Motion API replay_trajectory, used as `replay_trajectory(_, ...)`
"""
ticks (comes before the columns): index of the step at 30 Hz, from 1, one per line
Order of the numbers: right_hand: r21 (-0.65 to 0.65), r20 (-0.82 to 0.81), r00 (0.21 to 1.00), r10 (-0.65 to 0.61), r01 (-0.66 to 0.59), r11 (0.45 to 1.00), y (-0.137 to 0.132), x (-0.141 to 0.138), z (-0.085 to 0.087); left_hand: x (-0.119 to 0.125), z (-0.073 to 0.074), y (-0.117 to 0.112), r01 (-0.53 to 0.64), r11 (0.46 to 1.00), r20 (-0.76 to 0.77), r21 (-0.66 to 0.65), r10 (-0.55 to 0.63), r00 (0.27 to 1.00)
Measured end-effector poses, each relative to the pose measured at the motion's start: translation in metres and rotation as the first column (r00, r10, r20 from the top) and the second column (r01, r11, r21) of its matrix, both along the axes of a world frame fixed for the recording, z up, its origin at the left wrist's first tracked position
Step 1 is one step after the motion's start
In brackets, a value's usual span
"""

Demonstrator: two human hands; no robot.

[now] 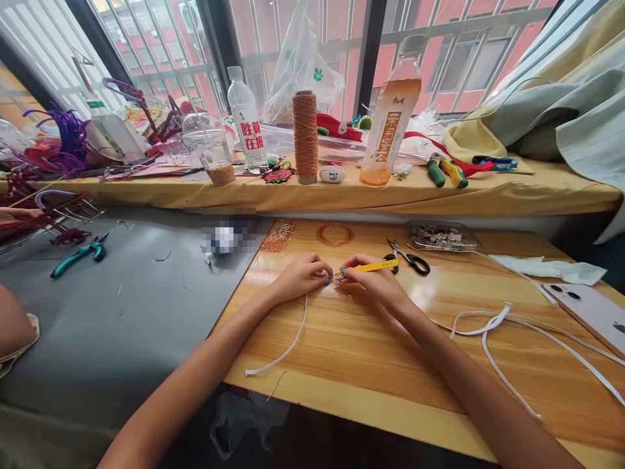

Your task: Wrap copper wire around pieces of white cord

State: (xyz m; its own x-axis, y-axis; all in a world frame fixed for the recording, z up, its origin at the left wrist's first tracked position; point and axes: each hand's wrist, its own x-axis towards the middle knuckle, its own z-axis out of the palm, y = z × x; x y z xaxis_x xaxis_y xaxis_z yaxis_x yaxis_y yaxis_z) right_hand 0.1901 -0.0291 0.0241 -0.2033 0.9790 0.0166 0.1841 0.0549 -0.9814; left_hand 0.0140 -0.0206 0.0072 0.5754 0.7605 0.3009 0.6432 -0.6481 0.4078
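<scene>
My left hand (pixel 303 275) is closed in a pinch at the middle of the wooden table. A white cord (pixel 293 345) comes out from under it and curves toward the front edge. My right hand (pixel 375 285) grips yellow tweezers (pixel 378 266), their tips pointing left at the left fingertips. Between the two hands, the small piece at the tips is too tiny to make out. Just beyond lie a coil of thin copper-coloured cord (pixel 334 234) and a pile of short thread ends (pixel 277 238).
Black-handled scissors (pixel 418 263), a clear tray (pixel 476 247) of small pieces, white cords (pixel 493 320) and a phone (pixel 590 312) lie rightward. Teal pliers (pixel 78 258) rest on the grey table. Bottles (pixel 393 111) and an orange thread spool (pixel 305 133) line the ledge. Another person's hand (pixel 19 215) shows left.
</scene>
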Motion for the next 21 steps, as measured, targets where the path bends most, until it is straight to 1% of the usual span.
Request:
replay_trajectory(4,0.077,-0.026,1.0,-0.018,0.02,0.997,-0.0006,-0.005,-0.0093,0.0006,-0.0003,0.0008,-0.02,1.0,0.015,-0.005,0.02,1.0)
replay_trajectory(8,0.112,-0.028,1.0,0.012,-0.008,0.994,-0.0007,-0.006,-0.0124,0.0007,0.0,0.0018,-0.019,1.0,0.024,-0.016,0.019,1.0)
replay_trajectory(10,0.081,-0.045,0.999,0.018,-0.014,0.997,0.0,-0.0064,-0.0128,0.0005,0.0003,0.0019,-0.014,1.0,0.03,-0.022,0.014,0.999)
replay_trajectory(13,-0.006,-0.087,0.996,0.011,-0.011,1.0,0.0017,-0.0067,-0.0123,0.0002,0.0004,0.002,-0.004,1.0,0.034,-0.023,0.004,0.999)
replay_trajectory(16,-0.08,-0.065,0.998,-0.019,0.014,0.997,0.0036,-0.0058,-0.0107,-0.0002,0.0001,0.0021,0.011,1.0,0.032,-0.01,-0.011,0.999)
replay_trajectory(18,-0.085,-0.006,0.999,-0.047,0.046,0.995,0.0047,-0.0049,-0.0099,-0.0006,-0.0002,0.002,0.014,1.0,0.03,0.007,-0.014,0.999)
replay_trajectory(21,-0.041,0.047,0.997,-0.055,0.057,0.997,0.0053,-0.0042,-0.0109,-0.001,-0.0007,0.0015,0.015,0.999,0.021,0.034,-0.016,1.0)
